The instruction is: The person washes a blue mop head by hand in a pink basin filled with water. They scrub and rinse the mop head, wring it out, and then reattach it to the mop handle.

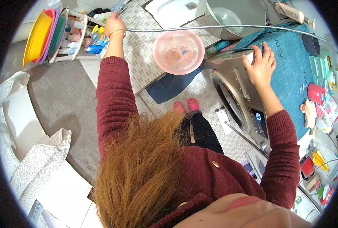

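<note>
My left hand [115, 25], with a bangle at the wrist, is closed around the end of a metal shower hose [186, 28] at the upper left. A short metal piece pokes out above the fingers; the rest is hidden by the hand. From there the hose stretches across to the right wall. My right hand [260, 67] is spread, fingers apart, over the top front edge of a front-loading washing machine [237, 65]. Whether it touches the machine is unclear. Between the hands, a pink basin [159, 61] on the floor holds foamy water with something submerged.
A blue cloth [288, 77] covers the washer's top. Its lit display [259, 116] faces front. A grey tub [214, 28] and a squat toilet [171, 12] lie beyond the basin. A bottle rack [82, 37] and stacked basins [40, 37] stand left. A dark mat [171, 88] lies below.
</note>
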The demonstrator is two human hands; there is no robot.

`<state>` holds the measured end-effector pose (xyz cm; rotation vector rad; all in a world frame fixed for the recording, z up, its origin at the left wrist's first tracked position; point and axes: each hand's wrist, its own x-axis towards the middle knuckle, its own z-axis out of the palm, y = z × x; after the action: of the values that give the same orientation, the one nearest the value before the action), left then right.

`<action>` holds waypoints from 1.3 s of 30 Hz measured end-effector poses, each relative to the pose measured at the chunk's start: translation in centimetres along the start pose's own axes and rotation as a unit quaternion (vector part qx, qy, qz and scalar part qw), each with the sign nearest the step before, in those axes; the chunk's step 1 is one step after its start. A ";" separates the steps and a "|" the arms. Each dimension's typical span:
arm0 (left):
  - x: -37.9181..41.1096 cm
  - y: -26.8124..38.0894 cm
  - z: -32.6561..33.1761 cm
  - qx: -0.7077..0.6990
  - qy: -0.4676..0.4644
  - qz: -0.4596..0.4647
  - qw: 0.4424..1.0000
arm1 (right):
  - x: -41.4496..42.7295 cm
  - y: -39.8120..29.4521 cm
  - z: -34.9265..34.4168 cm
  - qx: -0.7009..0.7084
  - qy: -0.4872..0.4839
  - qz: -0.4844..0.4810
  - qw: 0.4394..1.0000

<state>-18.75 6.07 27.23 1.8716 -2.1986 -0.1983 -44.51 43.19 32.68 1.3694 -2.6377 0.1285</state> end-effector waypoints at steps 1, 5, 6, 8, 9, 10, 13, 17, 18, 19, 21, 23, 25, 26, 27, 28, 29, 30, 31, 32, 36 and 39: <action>-0.1 0.1 -0.1 0.002 -0.002 -0.002 1.000 | 0.0 0.0 0.0 -0.002 -0.001 0.001 1.000; -0.3 0.0 0.0 0.020 -0.010 0.000 1.000 | 0.0 -0.1 -0.1 -0.009 -0.004 0.002 1.000; -0.3 -0.1 0.0 0.027 -0.011 0.005 1.000 | 0.0 -0.1 -0.2 -0.010 -0.004 0.002 1.000; -0.5 -0.2 0.0 0.040 -0.014 0.016 0.999 | 0.0 0.0 0.0 -0.011 -0.001 -0.002 1.000; -0.7 -0.1 0.0 0.042 -0.025 0.009 0.999 | 0.0 0.1 0.0 -0.011 0.001 -0.003 1.000; -0.8 -0.1 0.0 0.044 -0.036 0.002 0.998 | 0.0 0.0 0.0 -0.011 0.001 -0.003 1.000; -1.1 -0.2 0.1 0.060 -0.061 -0.001 0.996 | 0.0 0.0 0.0 -0.013 0.002 -0.001 1.000; -1.6 -0.6 0.5 0.086 -0.091 0.012 0.992 | 0.0 0.1 0.1 -0.016 0.004 -0.002 1.000; -1.8 -0.6 0.5 0.102 -0.096 0.013 0.990 | 0.0 0.1 0.1 -0.016 0.006 -0.003 1.000; -2.1 -0.7 0.5 0.118 -0.101 0.014 0.988 | 0.0 0.1 0.1 -0.016 0.005 -0.001 1.000; -2.4 -1.3 0.9 0.145 -0.120 0.005 0.982 | 0.0 0.1 0.1 -0.016 0.004 0.002 1.000; -2.8 -2.9 2.2 0.169 -0.146 -0.015 0.975 | 0.0 0.1 0.2 -0.012 0.005 0.002 1.000; -3.7 -3.7 2.8 0.167 -0.164 -0.016 0.972 | 0.0 0.1 0.2 -0.011 0.006 0.001 1.000; -4.4 -4.0 3.1 0.174 -0.173 -0.031 0.969 | 0.1 0.0 0.2 -0.011 0.006 -0.001 1.000; -5.2 -3.7 3.3 0.179 -0.183 -0.042 0.966 | 0.0 0.1 0.2 -0.015 0.006 0.000 1.000; -6.1 -3.3 3.4 0.195 -0.191 -0.026 0.962 | -0.1 0.2 0.2 -0.015 0.007 0.002 1.000; -6.5 -3.3 4.1 0.184 -0.204 -0.024 0.961 | -0.1 0.3 0.2 -0.015 0.009 0.004 1.000; -7.2 -4.3 4.0 0.180 -0.211 -0.032 0.960 | 0.1 0.0 0.2 -0.004 0.011 -0.002 1.000; -7.7 -4.5 5.0 0.168 -0.223 -0.031 0.960 | 0.0 0.1 0.2 -0.007 0.010 -0.001 1.000; -8.2 -4.4 6.0 0.166 -0.227 -0.022 0.959 | 0.0 0.1 0.1 -0.011 0.008 0.001 1.000; -10.4 -2.4 7.6 0.124 -0.242 0.012 0.962 | 0.0 0.2 0.2 -0.009 0.012 -0.003 1.000; -11.5 -0.3 8.4 0.109 -0.235 0.040 0.965 | 0.0 0.0 0.1 -0.014 0.015 -0.002 1.000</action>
<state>-19.08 16.91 18.00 2.0080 -2.7000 -0.4415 -44.54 43.19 32.54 1.3523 -2.6022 0.1107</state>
